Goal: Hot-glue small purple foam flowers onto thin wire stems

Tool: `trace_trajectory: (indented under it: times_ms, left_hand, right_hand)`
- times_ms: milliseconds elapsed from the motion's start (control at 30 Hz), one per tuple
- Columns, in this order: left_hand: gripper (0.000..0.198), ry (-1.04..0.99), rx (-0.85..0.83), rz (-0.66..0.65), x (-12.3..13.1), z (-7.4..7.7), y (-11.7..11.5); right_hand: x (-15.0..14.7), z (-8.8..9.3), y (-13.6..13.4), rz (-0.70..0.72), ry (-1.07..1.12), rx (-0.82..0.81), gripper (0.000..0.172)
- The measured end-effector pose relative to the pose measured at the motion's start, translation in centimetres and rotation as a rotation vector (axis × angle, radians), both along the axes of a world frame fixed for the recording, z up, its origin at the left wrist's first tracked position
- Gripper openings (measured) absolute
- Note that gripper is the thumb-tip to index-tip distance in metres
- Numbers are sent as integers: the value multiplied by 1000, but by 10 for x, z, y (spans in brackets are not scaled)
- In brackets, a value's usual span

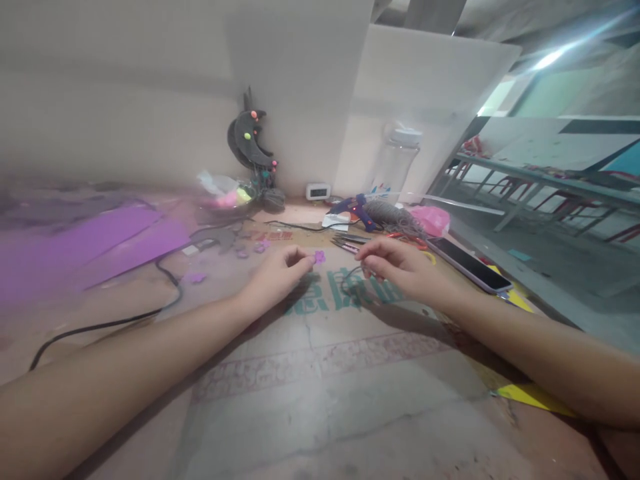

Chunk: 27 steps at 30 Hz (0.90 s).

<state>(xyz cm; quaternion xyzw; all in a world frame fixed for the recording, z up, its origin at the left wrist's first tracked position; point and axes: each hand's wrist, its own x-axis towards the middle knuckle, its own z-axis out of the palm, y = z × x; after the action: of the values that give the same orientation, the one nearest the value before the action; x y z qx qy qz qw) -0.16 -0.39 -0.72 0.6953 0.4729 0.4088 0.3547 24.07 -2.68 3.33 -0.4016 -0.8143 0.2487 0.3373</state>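
Between the thumb and fingertip of my left hand (285, 270) is a small purple flower cut-out (320, 257). My right hand (395, 265) is closed in a pinch on a thin grey string (347, 283), which curls down to the left. A gap separates the two hands. Several more purple cut-outs (195, 277) lie on the table to the left. Just beyond my right hand are small snips (345, 245) and a pair of scissors with orange handles (423, 243).
Purple sheets (135, 237) cover the left side. At the back stand a grey crescent with pins (250, 140), a small white clock (318, 192), a blue glue gun (357, 210), grey yarn (393, 215) and a clear bottle (397, 163). A phone (470, 265) lies right; a black cord (100, 327) runs left.
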Motion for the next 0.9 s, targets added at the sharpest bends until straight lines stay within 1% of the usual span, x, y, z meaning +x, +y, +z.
trace_trajectory:
  times_ms: [67, 100, 167, 233, 300, 333, 400, 467, 500, 567, 633, 667, 733, 833, 900]
  left_hand:
    - [22, 5, -10, -2, 0, 2, -1]
    - [22, 5, -15, -5, 0, 2, -1]
    - [22, 2, -22, -6, -1, 3, -2]
    - [22, 0, -19, -5, -1, 2, -2]
    - [22, -4, -10, -10, -1, 1, -1]
    - [23, -6, -5, -10, -1, 1, -1]
    - [24, -6, 3, -8, -1, -1, -1]
    - [25, -3, 2, -8, -1, -1, 0]
    - [25, -2, 1, -9, -1, -1, 0]
    - [24, 1, 2, -11, 0, 0, -1]
    - [23, -4, 5, -14, 0, 1, -1]
    - [23, -13, 4, -19, 1, 2, -2]
    - [23, -36, -3, -32, 2, 2, -2]
    - [22, -73, -19, -49, 3, 2, -2]
    - [22, -83, -26, -50, 3, 1, -2]
  right_hand:
    - [1, 9, -10, 28, 113, -16, 24]
    - [2, 14, -15, 58, 151, 6, 27]
    - [3, 23, -25, 98, 192, 67, 33]
    - [3, 29, -30, 79, 171, 103, 37]
    - [3, 33, -29, 52, 37, 99, 33]
    - [4, 33, -26, 77, -71, 81, 29]
    - [5, 33, -17, 208, -297, 28, 22]
    - [6, 28, -8, 367, -474, -35, 22]
    - [6, 25, -5, 422, -526, -51, 23]
    - [4, 15, -3, 468, -552, -57, 21]
    - [0, 5, -4, 461, -503, -36, 13]
    - [-2, 1, -6, 438, -466, -27, 13]
    - [-6, -6, -10, 340, -394, -38, 13]
    - [-11, -12, -14, 150, -250, -138, 11]
    - [-14, -13, -14, 90, -150, -210, 8]
